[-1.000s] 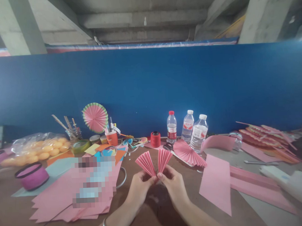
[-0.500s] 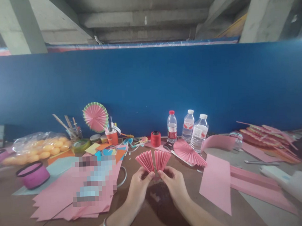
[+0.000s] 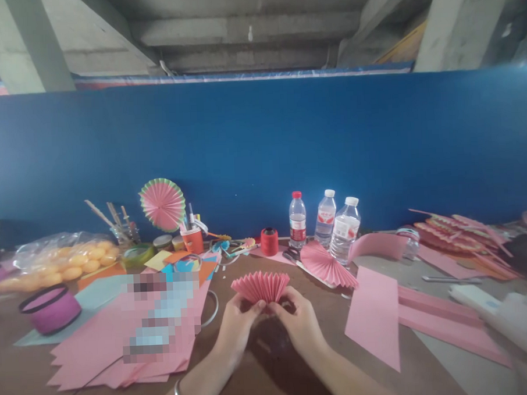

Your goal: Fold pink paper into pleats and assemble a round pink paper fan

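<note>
Both hands hold a pleated pink paper fan (image 3: 261, 286) just above the brown table. My left hand (image 3: 237, 324) pinches its left lower edge between thumb and fingers. At the right lower edge, my right hand (image 3: 298, 319) grips it the same way, the two thumb tips close together at the bottom middle. The pleats spread upward and outward as one continuous fan. A larger pink pleated fan (image 3: 325, 264) lies beyond my right hand, with scissors (image 3: 291, 254) near its left edge. Behind the held fan stands a spool of red thread (image 3: 269, 242).
Pink paper sheets (image 3: 99, 344) are stacked at left, beside a purple band roll (image 3: 50, 310) and a bag of orange balls (image 3: 69, 261). Water bottles (image 3: 345, 232) stand at the back. More pink paper (image 3: 376, 315) lies at right. A finished round fan (image 3: 162, 205) stands against the blue partition (image 3: 243, 134).
The two separate pleated halves have come together into one wider fan between my hands. My hands stay close together, and the whole view has shifted slightly.
</note>
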The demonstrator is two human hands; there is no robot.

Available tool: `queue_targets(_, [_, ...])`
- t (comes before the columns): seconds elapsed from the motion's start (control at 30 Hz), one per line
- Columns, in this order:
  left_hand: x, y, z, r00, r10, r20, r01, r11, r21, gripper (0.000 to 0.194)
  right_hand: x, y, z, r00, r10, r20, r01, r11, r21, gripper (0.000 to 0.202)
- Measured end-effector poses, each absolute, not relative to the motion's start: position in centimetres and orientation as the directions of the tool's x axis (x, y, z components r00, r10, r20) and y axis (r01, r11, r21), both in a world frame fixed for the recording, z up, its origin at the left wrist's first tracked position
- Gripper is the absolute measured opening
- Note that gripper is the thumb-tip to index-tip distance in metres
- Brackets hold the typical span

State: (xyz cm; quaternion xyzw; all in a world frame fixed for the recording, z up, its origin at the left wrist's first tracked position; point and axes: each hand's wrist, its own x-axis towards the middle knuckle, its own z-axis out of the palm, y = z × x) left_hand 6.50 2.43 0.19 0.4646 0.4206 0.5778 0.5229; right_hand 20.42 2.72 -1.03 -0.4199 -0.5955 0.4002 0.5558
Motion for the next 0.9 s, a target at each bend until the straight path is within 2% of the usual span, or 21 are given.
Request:
queue_targets(0.3, [6.53,2.41,0.27,-0.043,0.992,0.116,-0.124,-0.121,0.985,0.019,20.52,2.41,-0.43,-0.019,0.938,0.346,0.11,0.346,-0.932,0.009])
queue_targets(0.9, [6.56,2.42,0.26,-0.037,0.992,0.117,-0.106,-0.12,0.987,0.017,20.48,2.49,-0.55,-0.011,0.938,0.347,0.146,0.345,-0.927,0.008])
